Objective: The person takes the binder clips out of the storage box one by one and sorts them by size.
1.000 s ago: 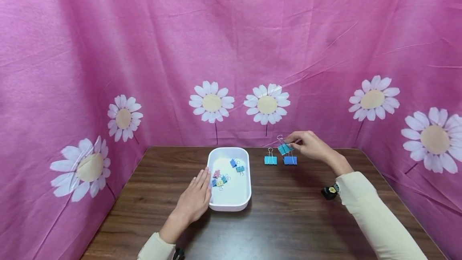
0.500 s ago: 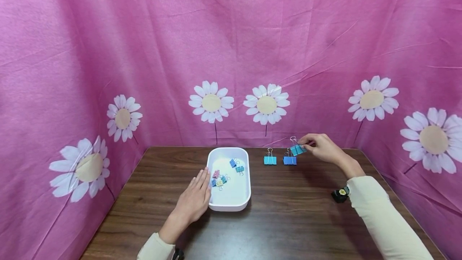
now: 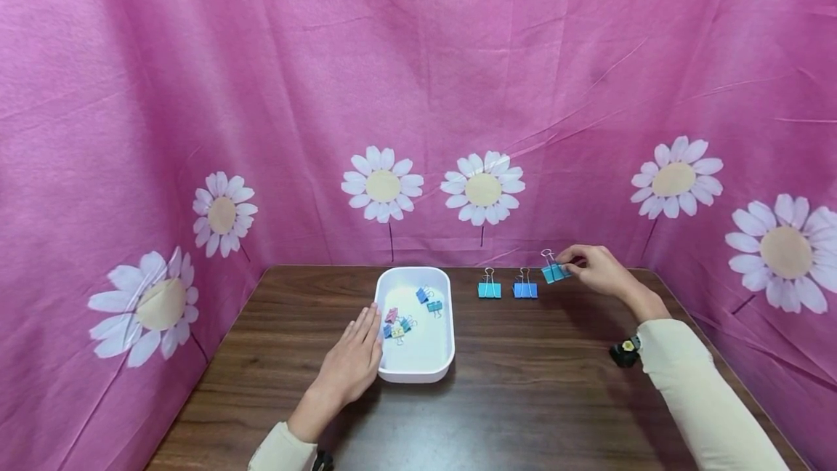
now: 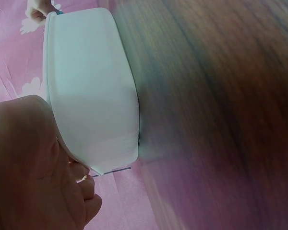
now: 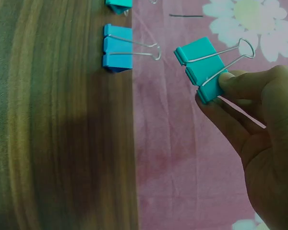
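A teal binder clip [image 5: 204, 69] with silver wire handles is pinched between the thumb and fingers of my right hand [image 3: 600, 271], tilted and near the table's back edge. To its left, a blue binder clip [image 3: 525, 291] and a teal one [image 3: 489, 291] stand in a row on the table, handles upward. My left hand [image 3: 353, 358] rests straight-fingered against the left side of the white tray [image 3: 415, 376]. Inside the tray lie several small binder clips, among them a pink one [image 3: 391, 315], a blue one [image 3: 423, 295], a teal one [image 3: 434, 307] and a yellow one [image 3: 397, 331].
The brown wooden table [image 3: 510, 398] ends at the back against a pink curtain [image 3: 418, 78] printed with white daisies. The curtain also runs along both sides.
My right hand has moved to the right with the teal clip, from above the blue clip to beyond its right side. My left hand and the tray have stayed put.
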Action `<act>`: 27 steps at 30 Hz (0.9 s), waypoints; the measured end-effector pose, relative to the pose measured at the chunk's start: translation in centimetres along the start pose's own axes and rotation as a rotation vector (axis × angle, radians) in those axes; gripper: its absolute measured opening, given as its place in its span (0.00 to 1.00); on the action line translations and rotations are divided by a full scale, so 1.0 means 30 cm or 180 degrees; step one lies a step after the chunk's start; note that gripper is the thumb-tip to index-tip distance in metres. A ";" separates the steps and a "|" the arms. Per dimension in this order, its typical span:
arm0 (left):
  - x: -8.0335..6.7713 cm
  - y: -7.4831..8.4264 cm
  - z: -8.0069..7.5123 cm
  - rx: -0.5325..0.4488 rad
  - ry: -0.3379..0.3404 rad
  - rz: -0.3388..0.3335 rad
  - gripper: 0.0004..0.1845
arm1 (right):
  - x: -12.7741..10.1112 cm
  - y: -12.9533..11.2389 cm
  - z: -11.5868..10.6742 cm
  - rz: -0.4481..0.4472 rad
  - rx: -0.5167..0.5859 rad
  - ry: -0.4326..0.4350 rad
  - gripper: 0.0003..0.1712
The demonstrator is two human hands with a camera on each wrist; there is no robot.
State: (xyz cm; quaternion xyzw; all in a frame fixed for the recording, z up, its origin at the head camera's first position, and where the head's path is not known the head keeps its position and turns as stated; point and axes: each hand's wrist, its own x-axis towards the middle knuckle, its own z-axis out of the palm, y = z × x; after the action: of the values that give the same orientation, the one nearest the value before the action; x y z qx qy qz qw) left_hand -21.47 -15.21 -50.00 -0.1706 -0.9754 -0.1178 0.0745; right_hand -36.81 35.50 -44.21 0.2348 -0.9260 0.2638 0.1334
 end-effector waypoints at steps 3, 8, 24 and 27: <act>0.002 -0.001 0.000 0.0004 -0.0005 0.0006 0.30 | -0.005 0.016 0.008 0.0043 0.0007 0.0022 0.08; 0.001 -0.001 0.001 0.0012 -0.0026 0.0009 0.30 | -0.015 0.047 0.033 0.0168 0.0037 0.0013 0.10; -0.003 0.001 0.000 -0.0019 -0.0058 -0.0036 0.30 | -0.048 0.112 0.101 0.0594 0.0021 -0.0068 0.07; -0.003 0.001 0.000 -0.0029 -0.0059 -0.0034 0.30 | -0.060 0.118 0.112 0.0635 0.0004 -0.0091 0.07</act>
State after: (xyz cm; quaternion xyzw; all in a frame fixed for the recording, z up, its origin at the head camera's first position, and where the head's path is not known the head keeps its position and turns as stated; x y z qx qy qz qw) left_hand -21.38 -15.20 -50.02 -0.1668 -0.9764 -0.1210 0.0641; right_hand -37.48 36.98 -49.16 0.1453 -0.9464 0.2731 0.0931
